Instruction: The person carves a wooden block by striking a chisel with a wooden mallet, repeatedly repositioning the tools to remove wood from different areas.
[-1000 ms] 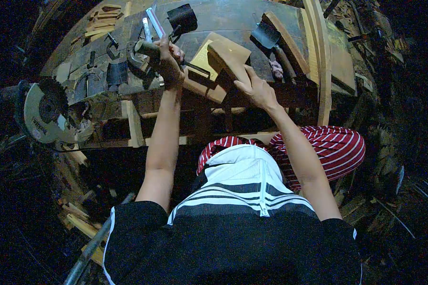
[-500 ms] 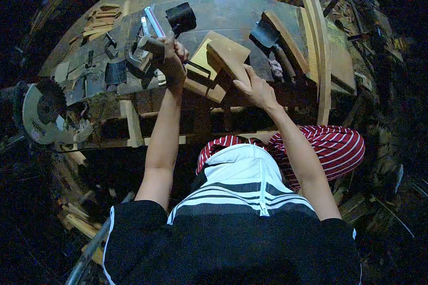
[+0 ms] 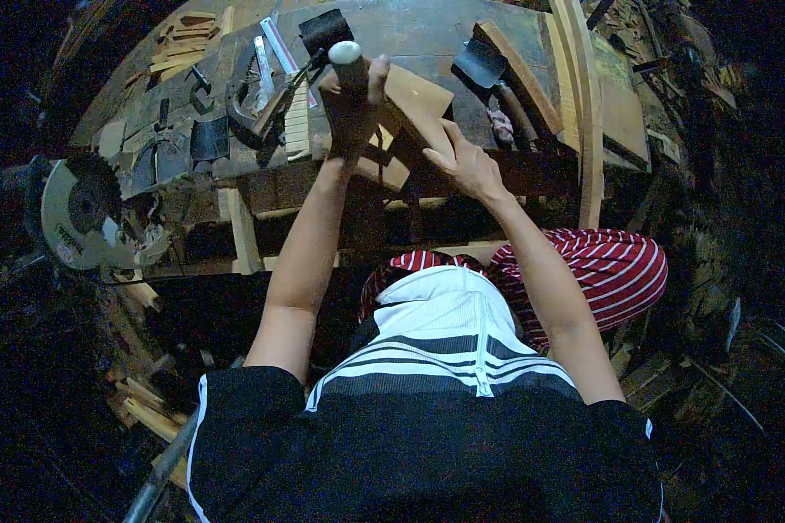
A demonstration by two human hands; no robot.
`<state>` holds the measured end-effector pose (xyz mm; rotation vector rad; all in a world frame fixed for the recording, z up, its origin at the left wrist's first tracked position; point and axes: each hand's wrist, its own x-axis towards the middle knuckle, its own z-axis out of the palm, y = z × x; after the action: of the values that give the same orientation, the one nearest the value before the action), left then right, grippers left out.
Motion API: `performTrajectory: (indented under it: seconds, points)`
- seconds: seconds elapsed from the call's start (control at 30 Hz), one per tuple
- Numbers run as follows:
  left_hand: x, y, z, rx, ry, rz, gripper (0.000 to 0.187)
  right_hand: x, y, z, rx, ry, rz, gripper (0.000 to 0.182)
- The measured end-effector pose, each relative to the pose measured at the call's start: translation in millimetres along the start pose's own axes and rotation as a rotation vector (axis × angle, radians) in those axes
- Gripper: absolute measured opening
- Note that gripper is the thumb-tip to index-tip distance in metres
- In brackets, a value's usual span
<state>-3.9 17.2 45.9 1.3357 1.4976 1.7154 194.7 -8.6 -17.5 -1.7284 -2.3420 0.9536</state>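
My left hand point(image 3: 353, 100) is closed round a tool handle point(image 3: 347, 54), its pale rounded end turned up toward the camera. The tool's far end is hidden by the hand. My right hand point(image 3: 471, 166) grips the near end of a thick wooden piece point(image 3: 417, 122), thumb and fingers on its edges. That piece lies slanted over a flat wooden board point(image 3: 423, 90) at the bench's near side. Below my left hand a smaller wood part point(image 3: 392, 173) shows at the bench edge, partly in shadow.
Left of my hands lie rulers point(image 3: 279, 44), clamps and a pale wood strip point(image 3: 297, 122). A square dark blade point(image 3: 480, 63) and long planks point(image 3: 591, 113) lie right. A circular saw point(image 3: 78, 209) stands far left, and wood pieces point(image 3: 183, 44) lie at the back left.
My left hand has moved right, nearer the wooden piece, and the handle has swung from pointing left to pointing up at the camera. My right hand has barely shifted.
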Motion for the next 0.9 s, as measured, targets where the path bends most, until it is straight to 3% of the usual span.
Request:
performTrajectory:
  seconds: [0.03,0.1,0.2,0.23,0.3,0.43,0.5,0.53,0.57,0.63,0.67,0.73,0.77,0.8,0.83,0.87,0.9]
  points:
    - [0,2,0,-0.125,0.028,-0.176,0.024,0,0,1,0.004,-0.002,0.006,0.065]
    - [13,-39,-9,-0.092,0.065,-0.043,0.021,-2,-6,-6,0.050,-0.053,0.039,0.066]
    - [13,-27,-20,-0.406,0.092,-0.308,0.017,-3,-8,-8,0.086,-0.091,0.068,0.066]
    - [12,-25,-22,-0.335,0.175,-0.262,0.018,-3,-8,-9,0.080,-0.084,0.063,0.067]
    - [12,-21,-27,-0.465,0.147,-0.247,0.019,-4,-9,-10,0.071,-0.091,0.080,0.067]
    - [6,-22,-25,-0.354,0.139,-0.174,0.015,-5,-12,-10,0.065,-0.097,0.089,0.066]
    - [0,-35,-19,-0.471,0.066,-0.107,0.010,-6,-13,-12,0.059,-0.100,0.090,0.067]
    - [-5,-36,-12,-0.487,0.182,-0.269,0.005,-7,-14,-13,0.054,-0.103,0.095,0.067]
    - [-6,-37,-14,-0.521,-0.043,-0.069,0.017,-7,-13,-13,0.052,-0.101,0.091,0.067]
    - [-7,-30,-10,0.463,0.070,0.474,0.013,-6,-11,-11,0.120,-0.088,0.109,0.068]
    - [-9,-28,-8,0.463,0.073,0.478,0.013,-3,-8,-11,0.119,-0.085,0.105,0.068]
    - [-12,-26,-6,0.505,0.061,0.469,0.015,9,0,-13,0.296,-0.013,0.011,0.070]
    - [-12,-24,-3,0.507,0.060,0.468,0.015,15,-7,-18,0.359,0.191,-0.067,0.072]
    - [-14,-22,0,0.360,0.092,0.278,0.017,25,-9,-32,0.544,0.146,-0.173,0.070]
    - [-16,-21,0,0.213,0.124,0.084,0.019,8,-48,-73,0.607,0.143,-0.113,0.063]
    - [-11,-31,1,0.293,0.196,0.312,0.016,8,-61,-92,0.613,0.258,-0.322,0.047]
    - [-13,-39,2,0.294,0.192,0.312,0.016,16,-74,-106,0.518,0.397,-0.547,0.036]
